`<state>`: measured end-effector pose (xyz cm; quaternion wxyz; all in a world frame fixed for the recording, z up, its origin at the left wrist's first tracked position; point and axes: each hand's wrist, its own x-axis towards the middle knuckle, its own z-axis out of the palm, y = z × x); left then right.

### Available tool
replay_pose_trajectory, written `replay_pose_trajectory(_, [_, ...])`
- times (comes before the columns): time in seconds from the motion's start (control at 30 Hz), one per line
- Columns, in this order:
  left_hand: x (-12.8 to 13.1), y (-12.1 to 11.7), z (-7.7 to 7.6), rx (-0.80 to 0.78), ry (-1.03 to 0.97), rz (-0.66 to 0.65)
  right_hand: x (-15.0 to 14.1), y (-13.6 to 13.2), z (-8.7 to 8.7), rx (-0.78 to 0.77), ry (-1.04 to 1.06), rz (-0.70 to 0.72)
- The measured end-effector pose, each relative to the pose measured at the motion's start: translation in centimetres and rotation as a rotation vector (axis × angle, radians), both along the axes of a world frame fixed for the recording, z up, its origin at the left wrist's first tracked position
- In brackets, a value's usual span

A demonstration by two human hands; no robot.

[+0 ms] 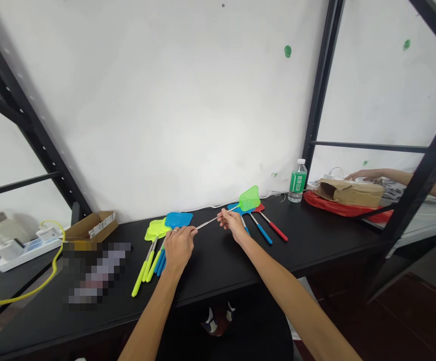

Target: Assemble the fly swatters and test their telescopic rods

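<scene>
A green fly swatter [250,198] with a thin metal rod is held slantwise above the black table. My left hand [179,245] is closed round its lower end; the handle is hidden under the fingers. Nearer the mesh head, my right hand [233,223] pinches the rod. Several yellow-green fly swatters [149,263] lie to the left of my left hand, with blue fly swatters [179,219] beside them, partly covered by that hand. Behind and right of my right hand lie blue fly swatters [265,234] and a red fly swatter [278,230].
A water bottle [297,183] stands at the back right. Beyond the rack post, a cardboard box [356,193] lies on red plastic [338,206], near another person's hand [366,174]. At left are an open carton [84,228], a power strip [29,253] and a yellow cable [54,268].
</scene>
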<state>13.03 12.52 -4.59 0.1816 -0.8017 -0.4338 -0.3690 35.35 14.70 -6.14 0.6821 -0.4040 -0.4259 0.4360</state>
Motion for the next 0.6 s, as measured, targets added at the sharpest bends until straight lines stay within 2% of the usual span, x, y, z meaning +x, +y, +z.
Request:
replay_pose_trajectory(0.23, [-0.4,0.1,0.3,0.042,-0.041,0.05,1.0,-0.6,0.8,-0.02,0.072,-0.12])
replay_pose_trajectory(0.37, [-0.7,0.3,0.4,0.058,-0.076,0.058,0.9,-0.7,0.8,-0.019,0.1,-0.111])
replay_pose_trajectory(0.5, [-0.7,-0.2,0.8,0.147,-0.101,-0.017,1.1,-0.7,0.7,0.026,0.173,-0.093])
replay_pose_trajectory(0.6, [-0.3,-0.9,0.9,0.156,-0.169,-0.146,1.5,-0.8,0.9,0.061,0.278,-0.138])
